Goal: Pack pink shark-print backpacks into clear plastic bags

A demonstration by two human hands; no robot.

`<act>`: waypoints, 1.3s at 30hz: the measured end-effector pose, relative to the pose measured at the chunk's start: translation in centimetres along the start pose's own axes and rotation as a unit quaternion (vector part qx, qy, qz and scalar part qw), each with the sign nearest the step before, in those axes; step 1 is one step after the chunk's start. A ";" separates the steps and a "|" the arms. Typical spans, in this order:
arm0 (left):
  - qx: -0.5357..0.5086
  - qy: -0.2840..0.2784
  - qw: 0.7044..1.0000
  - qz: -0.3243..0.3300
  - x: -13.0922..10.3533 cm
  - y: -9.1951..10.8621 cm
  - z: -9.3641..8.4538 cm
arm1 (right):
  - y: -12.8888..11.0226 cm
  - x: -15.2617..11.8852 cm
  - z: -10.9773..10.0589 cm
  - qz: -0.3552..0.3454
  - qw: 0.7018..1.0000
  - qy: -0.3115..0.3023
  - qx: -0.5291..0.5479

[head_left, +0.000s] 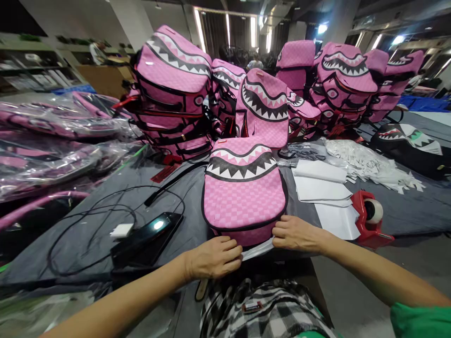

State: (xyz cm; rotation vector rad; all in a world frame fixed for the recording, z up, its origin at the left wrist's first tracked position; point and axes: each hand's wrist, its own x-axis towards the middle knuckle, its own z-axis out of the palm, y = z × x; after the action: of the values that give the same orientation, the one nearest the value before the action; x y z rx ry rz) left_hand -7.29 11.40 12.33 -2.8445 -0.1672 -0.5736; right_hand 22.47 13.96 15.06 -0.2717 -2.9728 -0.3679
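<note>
Currently: pink bag [244,202], checkered, rounded, black-edged.
Left hand [216,257] and right hand [292,233] pinch pale strip [259,249] at bag's near edge, grips narrow; glossy red dispenser [365,224] right of bag.

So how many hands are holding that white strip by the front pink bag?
2. The left hand has the strip's left end, and the right hand has its right end. The white strip shows between them, at the pink bag's near edge.
</note>
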 end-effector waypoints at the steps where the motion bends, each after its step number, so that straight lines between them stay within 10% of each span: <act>1: 0.012 0.018 1.000 0.003 -0.2 0.3 0.3 | -0.3 -0.4 0.8 -0.006 1.000 0.024 -0.012; 9: 0.079 0.093 0.989 -0.079 -3.2 4.3 3.1 | -5.9 -5.0 7.0 0.210 0.966 0.148 0.020; 15: -0.023 0.136 0.980 -0.145 0.1 4.1 1.6 | -7.8 -3.4 6.2 0.527 0.739 0.259 0.332; 18: -0.177 0.002 0.922 -0.343 3.6 3.2 2.6 | -7.5 -1.3 6.1 0.515 0.725 0.283 0.360; 21: -0.384 -0.166 0.802 -0.425 5.6 2.2 3.5 | -7.2 -0.4 6.6 0.528 0.686 0.326 0.381; 25: -0.504 -0.201 0.715 -0.441 5.4 1.8 3.8 | -7.6 0.0 7.6 0.574 0.511 0.364 0.526; 29: -0.406 -0.218 0.764 -0.452 4.4 2.7 4.1 | -8.3 1.8 9.0 0.584 0.297 0.434 0.619; 32: -0.314 -0.196 0.821 -0.434 3.5 3.5 4.8 | -7.8 2.4 9.9 0.565 0.215 0.420 0.676; 35: -0.221 -0.128 0.887 -0.385 3.1 3.8 5.8 | -7.0 0.9 9.5 0.606 0.334 0.360 0.626; 39: -0.105 0.004 0.948 -0.299 4.2 3.8 6.8 | -6.3 -1.2 6.6 0.543 0.700 0.358 0.294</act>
State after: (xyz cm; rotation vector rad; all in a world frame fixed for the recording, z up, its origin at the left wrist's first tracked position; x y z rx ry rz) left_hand -0.31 9.72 7.13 -2.9728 -1.0513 -0.7485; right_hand 21.72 9.44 7.05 -1.2993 -1.5859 0.5058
